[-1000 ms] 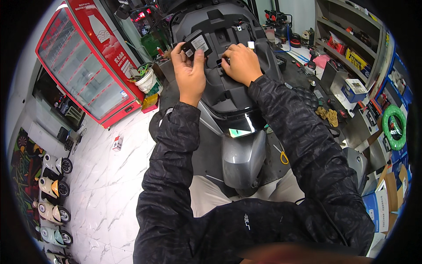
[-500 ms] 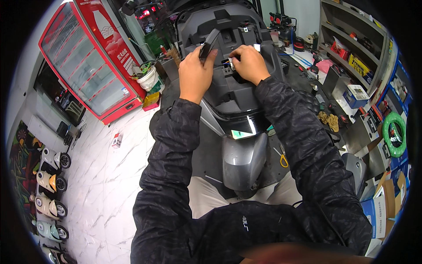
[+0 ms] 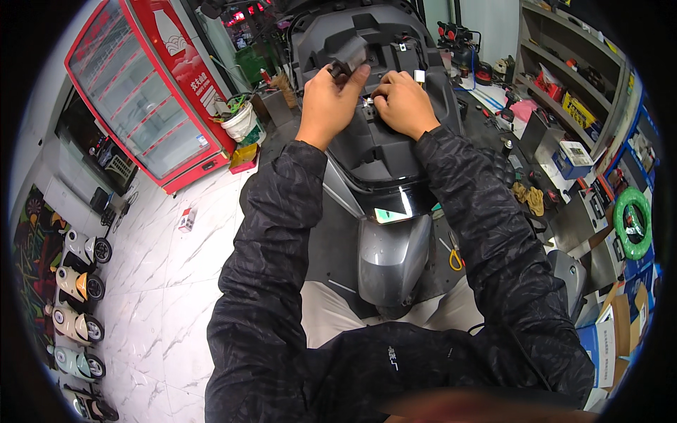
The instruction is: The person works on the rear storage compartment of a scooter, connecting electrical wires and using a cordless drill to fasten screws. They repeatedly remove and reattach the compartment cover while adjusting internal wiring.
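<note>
A dark grey scooter body [image 3: 372, 151] stands in front of me, its silver-grey fender [image 3: 393, 264] pointing at my knees. My left hand [image 3: 328, 106] grips a small dark rectangular cover [image 3: 351, 55] between thumb and fingers and holds it tilted above the bodywork. Beside it my right hand [image 3: 407, 106] is closed, fingertips pinched over an opening in the body. A small white connector [image 3: 368, 102] shows by those fingertips; whether they hold it or a wire is hidden. Another white piece [image 3: 419, 76] sits just beyond the right knuckles.
To the left stand a red glass-door fridge [image 3: 151, 106] and a white bucket [image 3: 242, 123]. Yellow-handled scissors [image 3: 455, 261] lie right of the fender. Tools, gloves [image 3: 529, 197], a green coil [image 3: 632, 222] and shelving [image 3: 571, 77] fill the right side. Small scooters [image 3: 77, 285] line the far left.
The cover in my left hand has tipped over, and that hand has shifted slightly right and down. My right hand stays at the opening, its fingers drawn closer together.
</note>
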Motion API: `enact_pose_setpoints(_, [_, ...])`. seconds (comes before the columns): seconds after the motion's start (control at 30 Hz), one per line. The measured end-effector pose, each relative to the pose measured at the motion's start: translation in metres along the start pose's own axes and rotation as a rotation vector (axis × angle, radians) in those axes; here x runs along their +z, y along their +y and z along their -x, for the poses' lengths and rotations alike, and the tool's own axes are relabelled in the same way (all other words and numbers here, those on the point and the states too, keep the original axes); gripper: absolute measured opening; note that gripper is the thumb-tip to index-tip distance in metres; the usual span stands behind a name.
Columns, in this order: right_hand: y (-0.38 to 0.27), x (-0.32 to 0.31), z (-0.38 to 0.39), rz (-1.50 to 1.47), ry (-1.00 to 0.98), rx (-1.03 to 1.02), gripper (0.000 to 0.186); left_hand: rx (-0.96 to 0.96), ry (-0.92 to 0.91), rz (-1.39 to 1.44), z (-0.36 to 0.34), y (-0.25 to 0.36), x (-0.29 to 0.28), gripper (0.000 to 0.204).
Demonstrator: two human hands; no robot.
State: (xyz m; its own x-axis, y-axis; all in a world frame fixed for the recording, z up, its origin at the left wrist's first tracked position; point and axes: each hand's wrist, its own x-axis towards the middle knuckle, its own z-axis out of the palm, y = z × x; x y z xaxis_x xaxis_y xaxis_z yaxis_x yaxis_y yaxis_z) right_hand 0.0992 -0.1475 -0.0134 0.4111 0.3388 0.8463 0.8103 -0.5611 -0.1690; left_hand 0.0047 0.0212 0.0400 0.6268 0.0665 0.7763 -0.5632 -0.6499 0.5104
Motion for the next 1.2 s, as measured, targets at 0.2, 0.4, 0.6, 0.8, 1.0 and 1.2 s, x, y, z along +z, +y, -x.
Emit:
enact_pose_setpoints(0.2, [-0.004,-0.001,0.005,0.094,-0.070,-0.030,0.030,-0.015,-0.107,0.242,-0.002,-0.025,0.006,0.053])
enact_pose_setpoints(0.4, [-0.009,0.000,0.004,0.114,0.062,-0.024,0.025,-0.075,-0.075,0.228,0.002,-0.035,0.011,0.057])
enact_pose_setpoints(0.6, [0.002,-0.001,-0.004,-0.082,0.381,0.188,0.019,-0.189,-0.168,0.054,-0.017,-0.036,0.020,0.063])
enact_pose_setpoints(0.8, [-0.001,-0.017,-0.002,-0.350,0.600,0.291,0.021,-0.347,-0.377,-0.011,-0.043,-0.029,0.018,0.048])
enact_pose_setpoints(1.0, [0.004,-0.067,0.043,-0.034,0.110,0.326,0.023,0.087,-0.523,-0.391,-0.051,-0.013,0.006,0.046])
enact_pose_setpoints(1.2, [-0.009,-0.076,0.061,0.069,-0.004,-0.017,0.017,0.159,-0.670,-0.357,-0.059,-0.009,-0.011,0.039])
